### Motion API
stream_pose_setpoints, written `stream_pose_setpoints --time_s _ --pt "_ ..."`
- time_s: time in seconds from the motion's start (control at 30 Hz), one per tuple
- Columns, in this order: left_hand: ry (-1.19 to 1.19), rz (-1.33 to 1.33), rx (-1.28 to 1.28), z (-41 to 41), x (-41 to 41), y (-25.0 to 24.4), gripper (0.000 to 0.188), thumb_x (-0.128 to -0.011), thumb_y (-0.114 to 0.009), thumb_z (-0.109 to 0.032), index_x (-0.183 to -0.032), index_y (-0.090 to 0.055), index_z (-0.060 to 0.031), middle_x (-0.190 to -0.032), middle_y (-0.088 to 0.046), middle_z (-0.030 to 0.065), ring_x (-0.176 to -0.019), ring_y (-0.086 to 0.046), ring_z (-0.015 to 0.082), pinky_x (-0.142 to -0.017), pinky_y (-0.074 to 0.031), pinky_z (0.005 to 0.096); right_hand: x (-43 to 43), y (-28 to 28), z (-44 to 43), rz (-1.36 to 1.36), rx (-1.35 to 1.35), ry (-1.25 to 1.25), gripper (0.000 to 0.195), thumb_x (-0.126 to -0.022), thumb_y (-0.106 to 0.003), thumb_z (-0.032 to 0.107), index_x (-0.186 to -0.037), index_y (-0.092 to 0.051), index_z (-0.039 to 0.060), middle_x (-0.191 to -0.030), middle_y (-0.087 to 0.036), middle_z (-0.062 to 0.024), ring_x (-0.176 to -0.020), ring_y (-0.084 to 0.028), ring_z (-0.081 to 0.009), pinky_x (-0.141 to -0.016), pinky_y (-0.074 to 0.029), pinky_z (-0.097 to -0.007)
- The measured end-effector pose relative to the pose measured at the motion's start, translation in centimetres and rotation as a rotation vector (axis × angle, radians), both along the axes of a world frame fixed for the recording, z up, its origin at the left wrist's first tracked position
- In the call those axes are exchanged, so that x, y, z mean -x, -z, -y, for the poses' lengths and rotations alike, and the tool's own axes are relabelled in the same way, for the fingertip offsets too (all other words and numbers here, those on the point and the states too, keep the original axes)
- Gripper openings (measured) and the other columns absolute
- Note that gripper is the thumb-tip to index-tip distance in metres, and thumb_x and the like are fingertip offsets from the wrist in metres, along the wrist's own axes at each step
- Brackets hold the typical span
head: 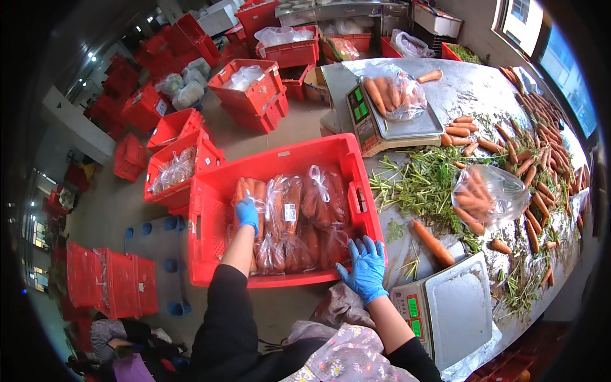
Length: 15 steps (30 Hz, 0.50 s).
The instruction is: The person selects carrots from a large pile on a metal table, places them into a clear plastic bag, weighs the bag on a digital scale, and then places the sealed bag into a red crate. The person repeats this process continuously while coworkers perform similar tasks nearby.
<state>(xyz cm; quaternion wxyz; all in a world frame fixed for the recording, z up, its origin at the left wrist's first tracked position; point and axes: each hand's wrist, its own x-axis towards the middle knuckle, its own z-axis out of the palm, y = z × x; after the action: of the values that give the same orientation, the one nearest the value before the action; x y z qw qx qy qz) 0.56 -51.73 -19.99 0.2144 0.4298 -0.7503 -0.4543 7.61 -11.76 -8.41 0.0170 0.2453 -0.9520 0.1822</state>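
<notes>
A large red plastic crate stands before me, with several clear bags of carrots inside. My left hand, in a blue glove, reaches into its left part. The fingers look closed on a bag of carrots, though the fingertips are partly hidden. Beside it lies a bag of carrots with a white label. My right hand, gloved in blue too, rests with spread fingers on the crate's near right corner. Right of that hand is a digital scale with a bare metal pan.
The metal table at right carries cut green tops, loose carrots and a bag of carrots. Another scale bears a bagged load. Red crates stand on the floor; a person is at lower left.
</notes>
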Motion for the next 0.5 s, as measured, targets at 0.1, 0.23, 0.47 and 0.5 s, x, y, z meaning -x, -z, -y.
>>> stream_pose_setpoints --time_s 0.1,0.23,0.47,0.5 --pt "0.222 0.105 0.081 1.8 -2.0 6.1 0.026 -0.083 -0.061 -0.021 -0.094 -0.061 0.0022 -0.08 -0.059 0.0078 -0.069 -0.053 0.018 -0.064 -0.045 0.0331 -0.3 -0.3 0.7 0.007 -0.011 -0.038 0.066 -0.074 -0.058 0.047 -0.123 -0.051 0.0038 -0.122 -0.052 -0.0171 -0.121 -0.038 -0.0341 -0.106 -0.019 -0.0511" --pt "0.024 0.221 1.089 -7.5 1.2 -3.1 0.041 -0.078 -0.063 -0.023 -0.113 -0.053 -0.0038 -0.11 -0.051 0.0135 -0.085 -0.055 0.0337 -0.073 -0.047 0.0416 0.2 0.9 0.1 -0.016 -0.039 0.033 0.061 -0.072 -0.059 0.045 -0.12 -0.054 0.0081 -0.119 -0.056 -0.0141 -0.12 -0.039 -0.0324 -0.107 -0.02 -0.0496" --pt "0.301 0.637 0.471 -6.2 3.0 0.9 0.038 -0.076 -0.066 -0.027 -0.107 -0.059 -0.0063 -0.102 -0.062 0.0183 -0.09 -0.062 0.0364 -0.075 -0.05 0.0451 0.4 0.2 0.6 0.017 -0.059 0.016 0.06 -0.072 -0.058 0.045 -0.118 -0.056 0.0075 -0.12 -0.054 -0.0128 -0.12 -0.04 -0.0308 -0.107 -0.021 -0.0485" --pt "0.163 0.677 0.51 -7.3 2.9 0.5 0.034 -0.076 -0.065 -0.026 -0.103 -0.061 -0.0052 -0.098 -0.064 0.0185 -0.087 -0.063 0.0363 -0.073 -0.05 0.0454 0.4 0.3 0.6 0.027 -0.067 0.018 0.06 -0.072 -0.057 0.045 -0.118 -0.057 0.0072 -0.12 -0.054 -0.0127 -0.12 -0.04 -0.0306 -0.107 -0.021 -0.0483"
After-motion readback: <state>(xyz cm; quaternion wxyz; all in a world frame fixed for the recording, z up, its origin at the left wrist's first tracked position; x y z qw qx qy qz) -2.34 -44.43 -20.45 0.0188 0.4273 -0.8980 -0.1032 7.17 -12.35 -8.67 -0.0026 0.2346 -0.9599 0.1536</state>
